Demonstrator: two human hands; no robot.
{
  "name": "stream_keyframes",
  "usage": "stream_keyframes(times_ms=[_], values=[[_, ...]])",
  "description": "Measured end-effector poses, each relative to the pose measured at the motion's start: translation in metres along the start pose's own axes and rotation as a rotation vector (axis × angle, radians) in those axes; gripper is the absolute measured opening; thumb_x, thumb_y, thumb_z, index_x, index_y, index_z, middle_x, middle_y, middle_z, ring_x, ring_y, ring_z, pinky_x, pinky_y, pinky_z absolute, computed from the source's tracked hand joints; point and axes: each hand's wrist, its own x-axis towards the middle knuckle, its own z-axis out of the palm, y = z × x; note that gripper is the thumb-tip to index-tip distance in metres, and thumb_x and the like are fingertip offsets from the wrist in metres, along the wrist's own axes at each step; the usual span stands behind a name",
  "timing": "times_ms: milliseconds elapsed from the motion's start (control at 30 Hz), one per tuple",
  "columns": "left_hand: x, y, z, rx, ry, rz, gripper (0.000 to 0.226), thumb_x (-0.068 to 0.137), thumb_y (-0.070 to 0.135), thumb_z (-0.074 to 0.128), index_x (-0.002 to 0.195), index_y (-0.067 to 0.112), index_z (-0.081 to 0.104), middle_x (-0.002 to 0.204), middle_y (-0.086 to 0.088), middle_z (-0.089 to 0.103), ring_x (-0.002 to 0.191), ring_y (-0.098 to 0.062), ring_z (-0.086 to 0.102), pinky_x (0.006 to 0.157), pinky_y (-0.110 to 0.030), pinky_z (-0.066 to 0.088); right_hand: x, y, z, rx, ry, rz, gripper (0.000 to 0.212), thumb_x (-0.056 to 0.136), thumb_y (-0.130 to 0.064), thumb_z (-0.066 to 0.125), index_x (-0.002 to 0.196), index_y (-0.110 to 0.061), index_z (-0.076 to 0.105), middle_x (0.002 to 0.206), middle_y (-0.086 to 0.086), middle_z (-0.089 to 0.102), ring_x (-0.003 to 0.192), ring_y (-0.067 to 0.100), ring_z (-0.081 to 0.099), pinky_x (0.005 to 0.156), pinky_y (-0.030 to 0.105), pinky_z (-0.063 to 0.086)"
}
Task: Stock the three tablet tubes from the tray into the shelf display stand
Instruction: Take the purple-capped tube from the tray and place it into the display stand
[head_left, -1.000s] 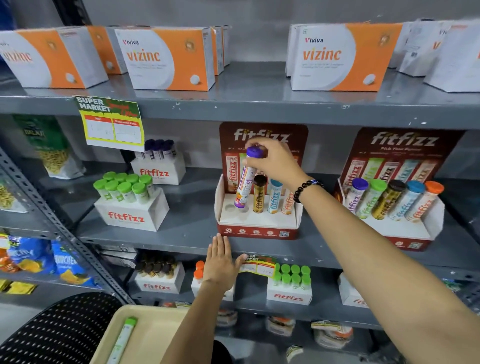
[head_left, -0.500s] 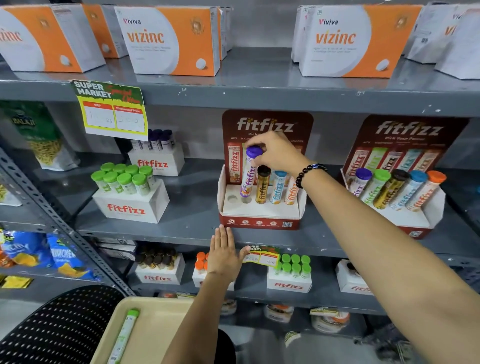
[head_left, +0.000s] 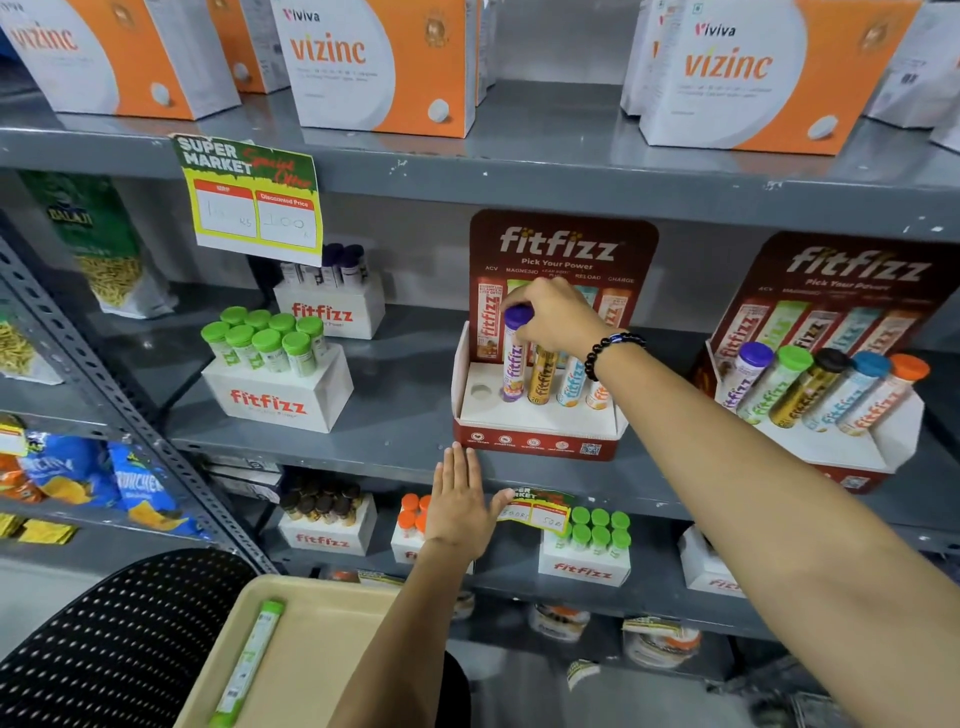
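My right hand (head_left: 553, 314) grips the purple cap of a purple-capped tablet tube (head_left: 513, 358) standing upright in the second hole of the red fitfizz display stand (head_left: 535, 439). Gold, blue and orange tubes stand to its right, partly hidden by my wrist. The stand's leftmost hole (head_left: 480, 391) holds nothing. A green tablet tube (head_left: 248, 662) lies flat in the beige tray (head_left: 322, 649) at the bottom. My left hand (head_left: 462, 501) is flat and open, fingers up against the shelf's front edge below the stand.
A second fitfizz stand (head_left: 831, 395) with several tubes sits to the right. White fitfizz boxes with green-capped tubes (head_left: 272, 364) stand to the left. Orange vizinc boxes (head_left: 384, 62) fill the upper shelf. A black perforated seat (head_left: 104, 639) lies beside the tray.
The purple tube has gone from tilted above the stand to upright and seated in the second hole. My left hand stayed on the shelf edge.
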Motion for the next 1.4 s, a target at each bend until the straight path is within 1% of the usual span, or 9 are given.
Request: stream_keyframes(times_ms=[367, 567, 700, 900, 1067, 1167, 1233, 1333, 1400], values=[[0.000, 0.000, 0.002, -0.004, 0.014, 0.000, 0.082, 0.091, 0.064, 0.011, 0.148, 0.010, -0.013, 0.157, -0.009, -0.015, 0.143, -0.025, -0.016, 0.112, -0.034, -0.011, -0.004, -0.005, 0.000, -0.015, -0.033, -0.025, 0.044, 0.076, -0.006, 0.072, 0.118, -0.017, 0.063, 0.127, 0.007, 0.061, 0.116, 0.026, 0.052, 0.095, 0.039, 0.050], [0.001, 0.000, 0.001, -0.012, 0.007, 0.000, 0.082, 0.090, 0.064, 0.011, 0.148, 0.010, -0.013, 0.157, -0.009, -0.015, 0.143, -0.025, -0.017, 0.112, -0.034, -0.011, -0.004, 0.001, 0.003, 0.040, -0.017, 0.022, 0.046, 0.077, -0.006, 0.071, 0.120, -0.019, 0.061, 0.127, 0.008, 0.059, 0.114, 0.027, 0.052, 0.088, 0.035, 0.050], [0.001, -0.001, 0.001, -0.015, 0.002, 0.004, 0.082, 0.091, 0.063, 0.011, 0.148, 0.009, -0.014, 0.157, -0.010, -0.016, 0.143, -0.025, -0.017, 0.113, -0.034, -0.011, -0.006, 0.004, 0.002, -0.082, -0.056, 0.042, 0.043, 0.077, -0.010, 0.073, 0.116, -0.025, 0.061, 0.126, 0.005, 0.060, 0.112, 0.028, 0.054, 0.086, 0.036, 0.051], [0.001, -0.001, 0.001, -0.019, 0.002, 0.010, 0.083, 0.091, 0.063, 0.010, 0.148, 0.009, -0.013, 0.157, -0.010, -0.015, 0.143, -0.025, -0.017, 0.113, -0.034, -0.011, -0.012, 0.002, 0.016, -0.124, -0.030, 0.040, 0.044, 0.083, -0.009, 0.066, 0.123, -0.024, 0.058, 0.129, 0.007, 0.060, 0.116, 0.030, 0.052, 0.102, 0.043, 0.043], [-0.001, -0.001, -0.002, -0.016, -0.003, 0.004, 0.082, 0.091, 0.063, 0.010, 0.148, 0.008, -0.012, 0.157, -0.011, -0.015, 0.143, -0.025, -0.016, 0.113, -0.034, -0.011, -0.012, 0.000, 0.015, -0.182, -0.026, 0.024, 0.045, 0.083, -0.009, 0.065, 0.124, -0.025, 0.056, 0.128, 0.008, 0.060, 0.115, 0.031, 0.052, 0.101, 0.043, 0.041], [-0.001, -0.003, -0.003, -0.014, -0.005, 0.022, 0.081, 0.093, 0.061, 0.012, 0.148, 0.008, -0.012, 0.157, -0.011, -0.014, 0.143, -0.024, -0.016, 0.112, -0.033, -0.011, -0.011, -0.001, 0.015, -0.164, -0.076, 0.030, 0.056, 0.081, -0.011, 0.067, 0.132, -0.025, 0.049, 0.133, 0.010, 0.057, 0.119, 0.031, 0.051, 0.103, 0.043, 0.042], [-0.003, -0.008, -0.003, -0.010, 0.018, 0.042, 0.078, 0.094, 0.060, 0.013, 0.148, 0.008, -0.011, 0.157, -0.010, -0.014, 0.143, -0.023, -0.016, 0.113, -0.033, -0.011, -0.011, -0.008, 0.017, -0.114, -0.036, -0.025, 0.062, 0.081, -0.018, 0.070, 0.137, -0.020, 0.043, 0.137, 0.010, 0.053, 0.125, 0.030, 0.047, 0.108, 0.043, 0.038], [-0.011, -0.015, 0.001, 0.031, 0.067, 0.071, 0.072, 0.097, 0.054, 0.015, 0.148, 0.009, -0.009, 0.157, -0.009, -0.012, 0.143, -0.022, -0.015, 0.113, -0.032, -0.011, -0.014, -0.025, 0.027, -0.015, 0.146, -0.186, 0.049, 0.087, -0.018, 0.060, 0.134, -0.013, 0.047, 0.141, 0.009, 0.050, 0.132, 0.025, 0.042, 0.114, 0.040, 0.030], [-0.023, -0.020, 0.001, 0.020, 0.072, 0.060, 0.069, 0.099, 0.051, 0.015, 0.149, 0.010, -0.007, 0.157, -0.008, -0.012, 0.144, -0.022, -0.013, 0.111, -0.031, -0.013, -0.016, -0.043, 0.043, 0.030, 0.184, -0.288, 0.043, 0.089, -0.013, 0.054, 0.132, -0.011, 0.050, 0.140, 0.009, 0.051, 0.133, 0.024, 0.042, 0.115, 0.038, 0.028]])
